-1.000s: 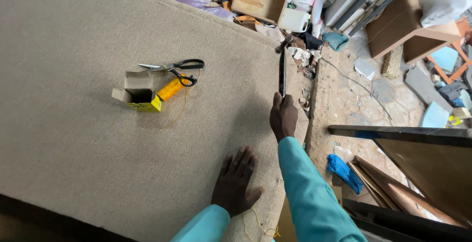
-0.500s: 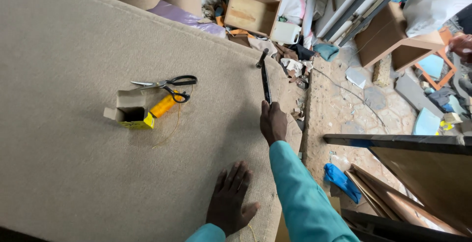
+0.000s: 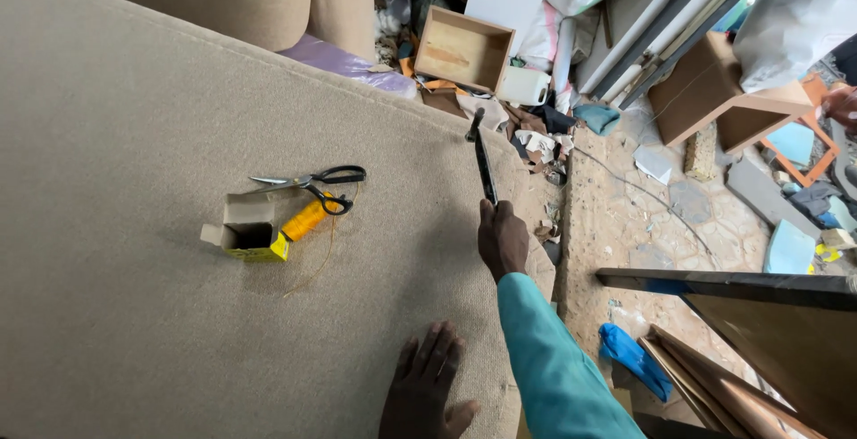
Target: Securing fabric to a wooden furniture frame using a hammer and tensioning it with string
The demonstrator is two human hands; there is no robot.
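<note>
- The right hand (image 3: 503,241) is clenched around the handle of a slim dark hammer (image 3: 482,158), whose head is pointing away from the person and hovering just over the far edge of the beige fabric-covered panel (image 3: 134,225).
- The left hand (image 3: 427,392) is lying flat and released on the fabric near the person, fingers spread, holding nothing and pressing the cloth down.
- Judging from this, the step in hand is striking along the panel's right edge; to do it well the wrist should be staying loose and the hammer head coming down square on the edge, not glancing off toward the cluttered floor (image 3: 625,216).
- The flat hand is doing useful work keeping the fabric taut; it is sitting well apart from the hammer head, which looks a safe distance for swinging.
- Whether a tack or staple is sitting under the hammer head is too small to tell.
- Lying further left on the fabric, well apart from both hands, are black-handled scissors (image 3: 312,180), an orange spool of thread (image 3: 305,220) and a small open cardboard box (image 3: 247,231) with a yellow side; the spool is touching the box, and the scissors are just beside them.
- Beyond the edge, an open wooden drawer (image 3: 462,46) and a white jug (image 3: 524,85) are resting among scraps.
</note>
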